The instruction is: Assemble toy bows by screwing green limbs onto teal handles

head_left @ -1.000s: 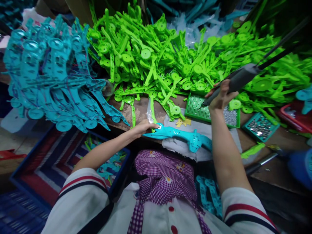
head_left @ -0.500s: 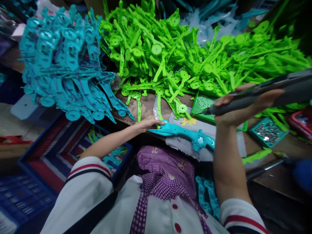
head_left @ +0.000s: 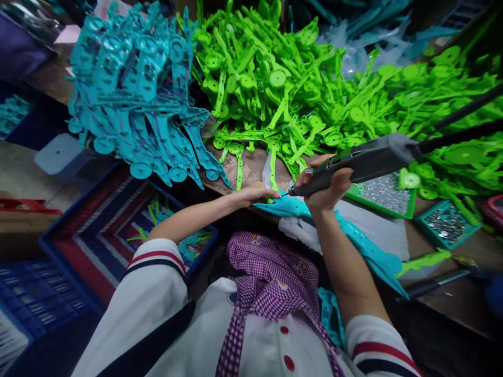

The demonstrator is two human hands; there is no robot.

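Observation:
A long teal plastic part [head_left: 353, 238] lies on a white cloth [head_left: 377, 230] at the bench's front edge. My left hand [head_left: 255, 192] presses down on its left end, fingers closed over it. My right hand [head_left: 324, 188] is wrapped round a grey electric screwdriver [head_left: 361, 162], whose tip touches the teal part just beside my left fingers. A black cable runs from the screwdriver up to the right.
A heap of bright green plastic parts [head_left: 298, 84] fills the back of the bench. Stacked teal parts [head_left: 137, 99] sit at the left. A green tray of screws [head_left: 383, 191] and a teal tray of metal bits [head_left: 446, 222] are on the right. Blue crates [head_left: 90, 230] stand below left.
My right hand has swung the screwdriver from the screw tray leftward and down to the teal part's left end. The teal part has turned, its right end now nearer me.

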